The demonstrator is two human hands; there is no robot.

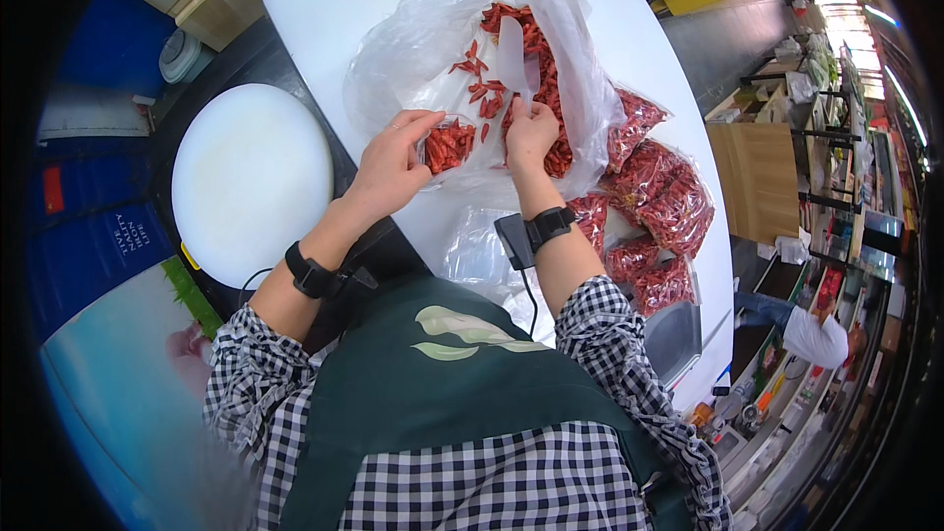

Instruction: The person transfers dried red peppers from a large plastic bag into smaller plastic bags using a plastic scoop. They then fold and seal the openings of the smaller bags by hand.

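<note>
A large clear plastic bag [413,37] lies spread on the white table, its mouth towards me. Dried red chili peppers [547,74] are heaped along its right side, and several loose ones are scattered in the middle. My right hand [532,134] grips the handle of a translucent plastic scoop [510,51], whose blade rests over the heap. With my left hand [398,155] I hold the open edge of a small clear plastic bag [429,181]. Chilies [448,146] fill its visible part; the hand covers the rest.
Several filled bags of chilies [664,199] sit right of the large bag. Flat empty plastic bags [479,243] lie near my apron, and a grey tray [672,343] stands at the right edge. Left is a round white cutting board [251,184]. A person [811,335] stands by shelves.
</note>
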